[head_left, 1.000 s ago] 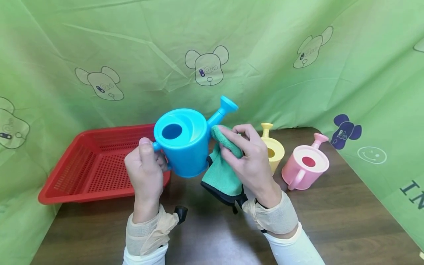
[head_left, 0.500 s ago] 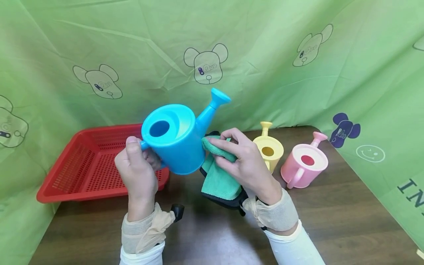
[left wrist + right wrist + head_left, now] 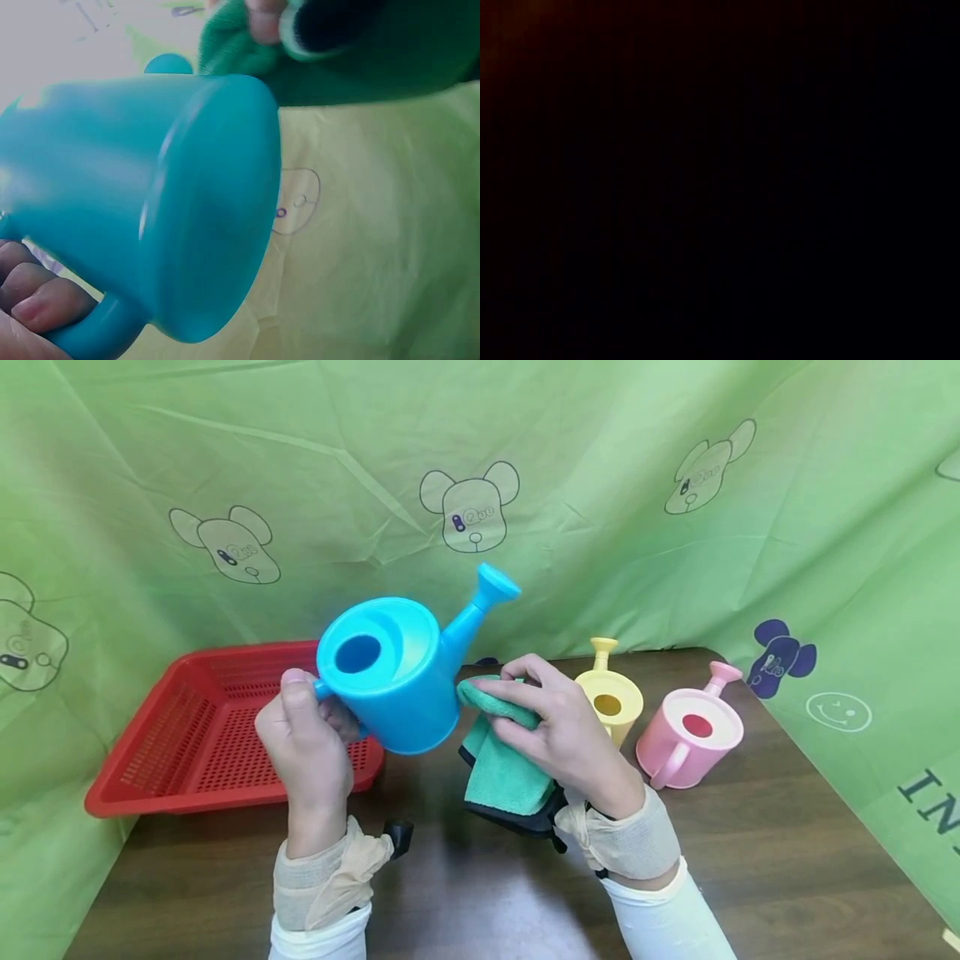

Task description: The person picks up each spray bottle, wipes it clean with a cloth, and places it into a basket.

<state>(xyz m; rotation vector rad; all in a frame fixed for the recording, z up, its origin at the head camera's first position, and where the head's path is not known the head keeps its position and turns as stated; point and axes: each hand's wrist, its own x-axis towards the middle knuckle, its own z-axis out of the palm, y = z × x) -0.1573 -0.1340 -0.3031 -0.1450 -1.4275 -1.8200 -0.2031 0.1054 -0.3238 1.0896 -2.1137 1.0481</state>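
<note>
My left hand (image 3: pixel 309 739) grips the handle of a blue watering can (image 3: pixel 408 706), holding it raised over the table and tilted, its spout up to the right. In the left wrist view, fingers (image 3: pixel 52 300) wrap the can's handle (image 3: pixel 112 326), and its flat base faces the camera. My right hand (image 3: pixel 558 718) pinches a folded green cloth (image 3: pixel 506 768) with a black edge. The cloth's bunched end is right at the can's side, below the spout. From the left wrist, the green cloth (image 3: pixel 232 45) overlaps the can's far side. The right wrist view is almost wholly dark.
Behind the left hand a red perforated basket (image 3: pixel 180 810) stands on the brown wooden table (image 3: pixel 442 893). To the right are a yellow watering can (image 3: pixel 618 685) and a pink one (image 3: pixel 686 743), both upright. A green printed curtain (image 3: pixel 337 435) hangs behind the table.
The blue watering can has shifted left and tilted more, with the left hand moving along. The right hand has drawn the cloth slightly left and down. Little moved in the last half second.
</note>
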